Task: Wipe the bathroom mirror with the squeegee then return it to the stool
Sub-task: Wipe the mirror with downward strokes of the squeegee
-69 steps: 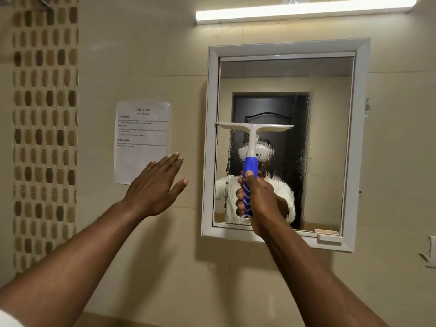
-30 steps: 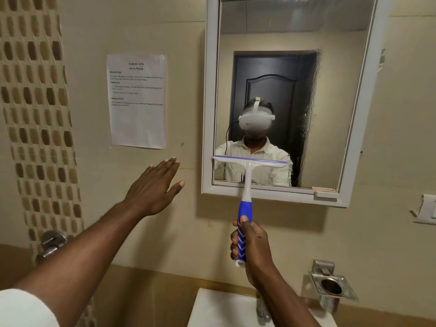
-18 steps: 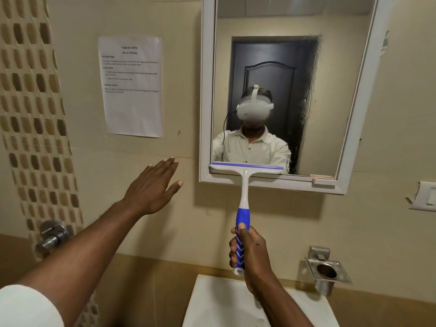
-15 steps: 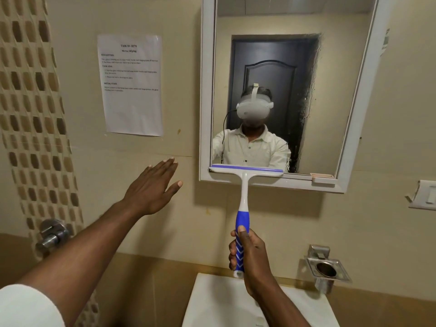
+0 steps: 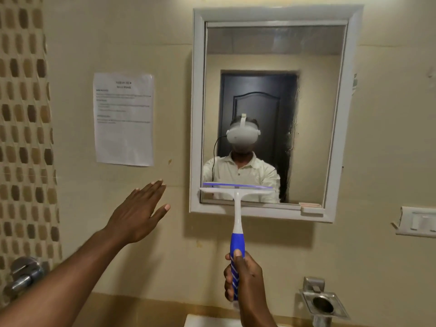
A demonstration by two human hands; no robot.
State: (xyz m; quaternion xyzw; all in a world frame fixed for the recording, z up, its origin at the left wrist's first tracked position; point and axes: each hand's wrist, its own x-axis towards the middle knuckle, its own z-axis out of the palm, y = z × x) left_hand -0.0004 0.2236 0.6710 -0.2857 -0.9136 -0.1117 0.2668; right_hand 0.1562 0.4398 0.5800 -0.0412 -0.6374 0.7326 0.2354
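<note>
Right hand (image 5: 244, 277) wraps its fingers around the blue handle of the squeegee (image 5: 236, 223), thumb on top, presumably to steer the blade. The blade lies level across the bottom of the mirror (image 5: 271, 95) glass, just above the lower frame. Left hand (image 5: 139, 211) is raised with fingers straight, holding nothing, near the wall (image 5: 165, 55), probably for balance. The stool is not in view.
</note>
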